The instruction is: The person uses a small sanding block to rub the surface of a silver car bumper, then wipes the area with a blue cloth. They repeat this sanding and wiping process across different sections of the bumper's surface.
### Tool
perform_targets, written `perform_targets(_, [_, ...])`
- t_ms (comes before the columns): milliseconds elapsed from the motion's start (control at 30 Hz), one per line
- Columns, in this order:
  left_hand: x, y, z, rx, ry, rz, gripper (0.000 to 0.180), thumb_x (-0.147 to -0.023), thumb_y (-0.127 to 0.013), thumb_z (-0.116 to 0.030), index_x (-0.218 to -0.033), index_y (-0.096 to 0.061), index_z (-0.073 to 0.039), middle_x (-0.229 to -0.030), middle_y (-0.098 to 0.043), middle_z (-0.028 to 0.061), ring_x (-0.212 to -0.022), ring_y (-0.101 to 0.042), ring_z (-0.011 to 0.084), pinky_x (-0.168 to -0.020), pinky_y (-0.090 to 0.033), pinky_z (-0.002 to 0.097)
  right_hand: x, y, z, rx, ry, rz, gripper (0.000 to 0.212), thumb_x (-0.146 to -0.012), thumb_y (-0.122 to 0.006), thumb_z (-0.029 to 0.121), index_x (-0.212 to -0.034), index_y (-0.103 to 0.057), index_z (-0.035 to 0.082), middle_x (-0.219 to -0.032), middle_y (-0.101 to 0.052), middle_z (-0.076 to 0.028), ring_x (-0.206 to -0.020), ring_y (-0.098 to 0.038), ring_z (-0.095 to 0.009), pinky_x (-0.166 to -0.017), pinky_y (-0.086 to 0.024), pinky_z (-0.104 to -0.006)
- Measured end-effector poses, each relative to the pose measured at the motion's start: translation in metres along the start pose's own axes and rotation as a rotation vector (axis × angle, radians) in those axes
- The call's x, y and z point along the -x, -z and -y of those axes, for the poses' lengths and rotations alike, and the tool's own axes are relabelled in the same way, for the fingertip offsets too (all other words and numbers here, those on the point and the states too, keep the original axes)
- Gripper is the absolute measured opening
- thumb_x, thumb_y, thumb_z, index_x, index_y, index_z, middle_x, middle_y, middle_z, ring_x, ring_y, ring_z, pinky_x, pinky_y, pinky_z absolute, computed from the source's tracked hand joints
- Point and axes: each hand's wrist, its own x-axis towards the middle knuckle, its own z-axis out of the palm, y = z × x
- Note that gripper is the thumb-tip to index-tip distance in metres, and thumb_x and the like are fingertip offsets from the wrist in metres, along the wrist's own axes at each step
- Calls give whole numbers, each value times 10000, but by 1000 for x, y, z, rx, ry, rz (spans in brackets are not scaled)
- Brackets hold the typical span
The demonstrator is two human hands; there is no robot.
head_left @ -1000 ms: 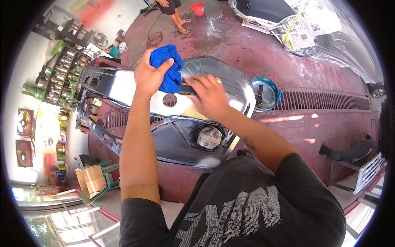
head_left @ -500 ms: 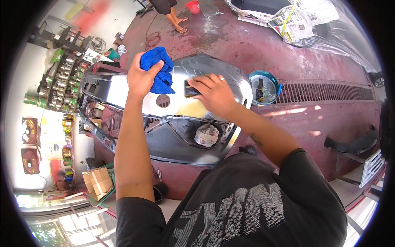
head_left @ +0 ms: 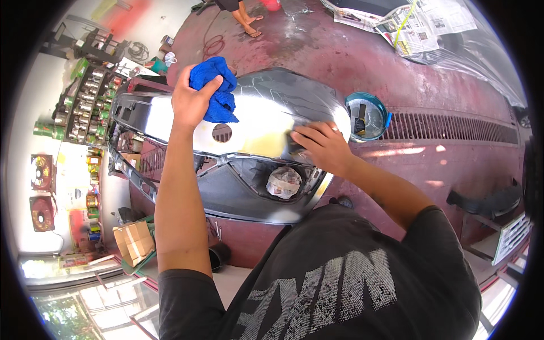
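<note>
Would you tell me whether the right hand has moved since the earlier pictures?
Yes: the right hand has moved rightward, away from the round hole in the bumper.

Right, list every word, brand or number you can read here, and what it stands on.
Dark shirt: large pale lettering across the front; I don't copy brand wording.
Newspaper sheets, upper right: print too small to read.
Cans at left: labels too small to read.
Blue cloth in the left hand: no lettering visible.

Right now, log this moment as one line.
left hand: gripping blue cloth | right hand: holding dark block at bumper | teal bucket: right of bumper
</note>
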Motion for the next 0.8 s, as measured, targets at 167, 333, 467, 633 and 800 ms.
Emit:
perform_targets(167, [-3, -9, -5, 66, 20, 17, 529, -895, -975, -308, -1291, -756, -34, -1164, -823, 96, -1040, -776, 189, -951, -608, 357, -57, -23, 50, -133, -22, -46, 666, -816, -883, 223, -1464, -737, 180, -1432, -723, 24, -1254, -647, -239, -1063, -497, -455])
perform_targets(333, [0, 2, 8, 27, -5, 2, 524, -894, -974, -293, -1290, -750, -33, -1164, -804, 101, -1053, -760, 197, -977, -594, 362, -37, -16, 59, -101, -59, -3, 729, -785, -916, 254, -1476, -711, 144, -1407, -701, -22, -1263, -634, -296, -1066, -496, -470])
perform_targets(467, [-4, -3, 7, -55, -51, -38, 567, -872, -987, -341, -1285, -750, -33, -1172, -795, 99, -1055, -759, 218, -975, -588, 366, 26, -24, 40, -128, -149, -5, 701, -797, -909, 272, -1460, -714, 155, -1321, -708, -11, -1211, -642, -261, -1060, -520, -490])
perform_targets(633, [-7, 0, 7, -6, -17, 26, 568, -878, -978, -337, -1297, -746, -31, -1171, -809, 104, -1075, -767, 226, -994, -588, 379, -51, -33, 91, -95, -198, -43, 754, -807, -927, 262, -1507, -677, 138, -1415, -679, -42, -1262, -640, -298, -1032, -521, -496])
perform_targets(800, [-10, -6, 8, -108, -75, 31, 570, -916, -965, -304, -1355, -727, -29, -1185, -802, 88, -1059, -749, 180, -974, -587, 347, 35, -26, 52, -33, -247, -73, 758, -786, -956, 213, -1490, -682, 146, -1344, -707, -57, -1196, -669, -314, -1020, -553, -508])
